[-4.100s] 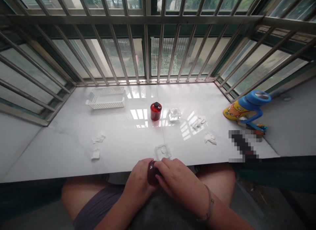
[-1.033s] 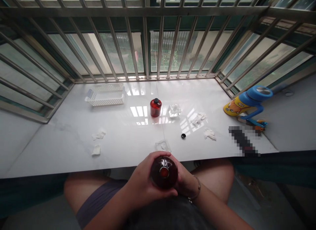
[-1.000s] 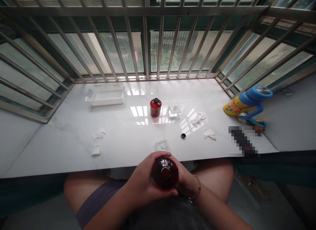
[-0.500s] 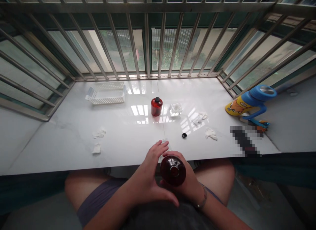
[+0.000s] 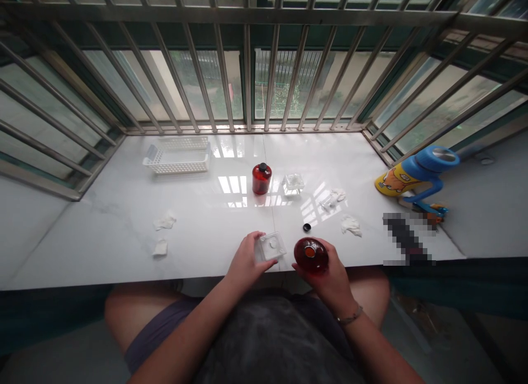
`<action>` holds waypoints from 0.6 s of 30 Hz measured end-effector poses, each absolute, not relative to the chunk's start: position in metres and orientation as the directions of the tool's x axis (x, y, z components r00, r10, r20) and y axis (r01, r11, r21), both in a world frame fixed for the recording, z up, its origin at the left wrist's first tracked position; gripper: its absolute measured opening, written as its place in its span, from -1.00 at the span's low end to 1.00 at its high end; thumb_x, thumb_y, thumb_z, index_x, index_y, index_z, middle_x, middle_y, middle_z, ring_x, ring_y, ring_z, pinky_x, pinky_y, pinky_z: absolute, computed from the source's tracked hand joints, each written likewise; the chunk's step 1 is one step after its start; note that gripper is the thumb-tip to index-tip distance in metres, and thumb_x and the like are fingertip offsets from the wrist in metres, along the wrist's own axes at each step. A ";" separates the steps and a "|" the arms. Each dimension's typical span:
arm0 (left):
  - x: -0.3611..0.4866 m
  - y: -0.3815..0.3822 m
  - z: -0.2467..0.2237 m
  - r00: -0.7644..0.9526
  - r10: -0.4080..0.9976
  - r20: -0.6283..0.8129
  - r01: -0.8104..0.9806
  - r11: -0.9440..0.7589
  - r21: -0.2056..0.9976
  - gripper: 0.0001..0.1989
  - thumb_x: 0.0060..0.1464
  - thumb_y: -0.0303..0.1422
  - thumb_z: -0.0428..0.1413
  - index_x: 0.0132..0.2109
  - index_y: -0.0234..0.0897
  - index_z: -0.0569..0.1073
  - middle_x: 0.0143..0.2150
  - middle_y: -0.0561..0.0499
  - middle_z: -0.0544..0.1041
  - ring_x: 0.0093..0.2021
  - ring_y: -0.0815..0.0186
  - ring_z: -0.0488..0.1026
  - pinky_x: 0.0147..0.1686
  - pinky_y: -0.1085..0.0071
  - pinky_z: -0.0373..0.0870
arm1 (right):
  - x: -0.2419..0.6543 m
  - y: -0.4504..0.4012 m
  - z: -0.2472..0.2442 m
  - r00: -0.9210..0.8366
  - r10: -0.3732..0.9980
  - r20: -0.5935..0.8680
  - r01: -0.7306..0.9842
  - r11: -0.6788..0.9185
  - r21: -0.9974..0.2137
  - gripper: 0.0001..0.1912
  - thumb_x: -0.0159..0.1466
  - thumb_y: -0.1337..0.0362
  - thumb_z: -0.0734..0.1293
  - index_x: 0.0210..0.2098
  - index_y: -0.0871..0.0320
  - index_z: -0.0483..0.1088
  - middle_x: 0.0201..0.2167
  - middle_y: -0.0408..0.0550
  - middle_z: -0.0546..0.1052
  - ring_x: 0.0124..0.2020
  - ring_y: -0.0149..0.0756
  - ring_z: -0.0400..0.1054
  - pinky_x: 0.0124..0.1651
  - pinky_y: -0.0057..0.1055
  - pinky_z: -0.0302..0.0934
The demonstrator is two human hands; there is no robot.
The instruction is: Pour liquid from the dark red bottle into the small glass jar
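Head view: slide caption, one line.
Right hand holding an open red bottle, left hand at the nearer clear box.

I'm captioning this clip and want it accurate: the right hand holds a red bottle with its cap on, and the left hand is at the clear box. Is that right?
Not quite: the red bottle in the right hand has no cap on. The head view shows its open mouth, and a black cap lying on the table. The left hand is at the clear box.

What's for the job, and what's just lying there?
Probably for the job:
open red bottle in the right hand
clear box at the left hand
maybe the black cap, capped red bottle and other clear box

Probably just lying about:
white basket
blue-yellow flask
white scraps
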State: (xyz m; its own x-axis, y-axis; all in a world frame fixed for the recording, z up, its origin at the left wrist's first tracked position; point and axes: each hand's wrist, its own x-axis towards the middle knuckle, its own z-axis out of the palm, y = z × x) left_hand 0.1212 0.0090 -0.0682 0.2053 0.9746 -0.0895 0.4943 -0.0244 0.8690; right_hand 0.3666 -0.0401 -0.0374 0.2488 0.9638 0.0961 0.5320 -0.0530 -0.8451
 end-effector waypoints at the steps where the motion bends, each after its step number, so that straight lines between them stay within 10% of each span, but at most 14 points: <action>1: 0.120 0.011 -0.065 0.206 0.975 -0.087 0.480 -0.023 0.877 -0.28 0.04 -0.28 0.47 0.27 -0.17 0.34 0.28 -0.18 0.50 0.30 -0.04 0.48 0.33 -0.08 0.42 | 0.369 -0.038 -0.040 0.236 0.967 0.096 0.545 -0.050 -0.837 -0.21 0.09 -0.08 0.61 0.21 0.04 0.38 0.10 0.09 0.59 0.07 0.07 0.56 0.16 0.06 0.47; 18: 0.068 -0.002 -0.033 0.377 0.924 -0.066 0.275 -0.044 0.960 -0.13 0.14 -0.13 0.44 0.48 -0.10 0.26 0.35 -0.21 0.43 0.34 -0.05 0.45 0.35 -0.05 0.45 | 0.368 -0.024 -0.061 -0.096 0.958 0.272 0.666 0.265 -0.697 -0.25 0.20 0.20 0.58 0.31 0.02 0.28 0.16 0.10 0.54 0.16 0.08 0.48 0.21 0.11 0.44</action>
State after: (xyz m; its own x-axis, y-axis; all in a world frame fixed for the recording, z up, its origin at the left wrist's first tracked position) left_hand 0.0677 -0.0020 -0.0330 0.3774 0.9237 -0.0660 0.2752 -0.0439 0.9604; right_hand 0.3677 -0.0238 -0.0607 -0.0958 0.9575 0.2719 0.6660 0.2647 -0.6974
